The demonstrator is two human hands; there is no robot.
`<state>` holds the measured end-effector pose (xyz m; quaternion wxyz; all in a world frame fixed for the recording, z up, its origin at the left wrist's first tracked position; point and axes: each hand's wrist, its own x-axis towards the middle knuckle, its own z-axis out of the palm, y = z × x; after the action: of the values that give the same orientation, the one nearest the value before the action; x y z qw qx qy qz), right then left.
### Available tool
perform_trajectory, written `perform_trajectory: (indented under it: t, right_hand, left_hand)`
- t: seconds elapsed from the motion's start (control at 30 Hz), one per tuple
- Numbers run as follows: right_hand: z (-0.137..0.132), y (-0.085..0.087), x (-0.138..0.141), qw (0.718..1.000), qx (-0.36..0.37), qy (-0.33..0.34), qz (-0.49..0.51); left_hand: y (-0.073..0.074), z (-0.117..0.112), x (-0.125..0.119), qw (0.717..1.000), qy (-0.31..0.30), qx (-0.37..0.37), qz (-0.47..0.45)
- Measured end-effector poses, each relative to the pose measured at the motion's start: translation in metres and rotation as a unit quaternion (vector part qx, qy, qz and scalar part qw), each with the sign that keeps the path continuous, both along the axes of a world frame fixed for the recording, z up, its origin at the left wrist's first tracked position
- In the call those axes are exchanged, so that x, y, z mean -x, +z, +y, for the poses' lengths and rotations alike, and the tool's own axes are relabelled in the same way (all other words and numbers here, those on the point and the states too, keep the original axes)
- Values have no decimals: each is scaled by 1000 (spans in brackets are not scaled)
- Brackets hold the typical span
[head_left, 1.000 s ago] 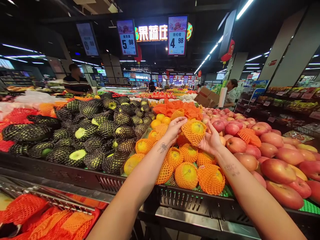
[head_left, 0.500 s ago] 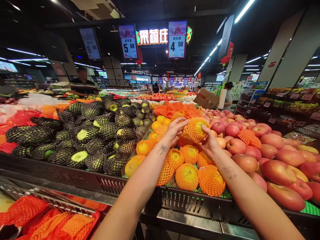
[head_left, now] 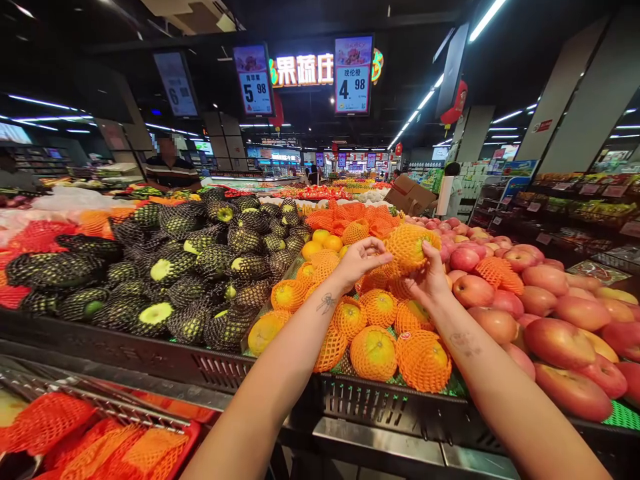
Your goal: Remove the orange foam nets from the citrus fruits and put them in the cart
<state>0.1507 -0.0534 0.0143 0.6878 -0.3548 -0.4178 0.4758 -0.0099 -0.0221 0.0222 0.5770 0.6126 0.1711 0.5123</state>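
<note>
My right hand [head_left: 429, 275] holds an orange [head_left: 409, 248] wrapped in a yellow-orange foam net, raised above the other fruit. Its thumb and fingers press the orange's right side and underside. At the left edge of this net, my left hand [head_left: 364, 261] has its fingers bent together, with the fingertips against the netting. How much net lies between them is partly hidden. Below both hands, netted oranges [head_left: 374, 352] fill a black crate [head_left: 370, 400]. Some bare oranges [head_left: 321, 237] lie behind my left hand.
Green fruits in black nets [head_left: 200, 267] are heaped on the left, and red apples [head_left: 563, 343] on the right. Loose orange nets [head_left: 345, 219] lie behind the oranges. A red basket [head_left: 193, 447] with nets stands at lower left. A person [head_left: 171, 170] stands beyond the display.
The netted orange has moved a little to the right with my right hand. My left hand has followed it slightly, its fingers drawing closer together.
</note>
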Motion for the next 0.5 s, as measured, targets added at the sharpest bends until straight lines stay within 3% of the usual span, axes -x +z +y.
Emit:
perform_trajectory:
  t: [0.13, 0.27, 0.4, 0.5]
  right_hand:
    - [2, -6, 2, 999, 7, 36, -11]
    - [8, -13, 3, 993, -35, 43, -102]
    - [13, -15, -3, 956, -151, -65, -242]
    - [13, -16, -9, 929, -179, -81, -315]
  left_hand:
    - [-2, 13, 7, 994, 54, 67, -70]
    - [-7, 18, 7, 991, 78, 95, -47]
    - [-6, 15, 6, 993, 115, -5, -13]
    - [-4, 13, 7, 990, 118, -80, -7]
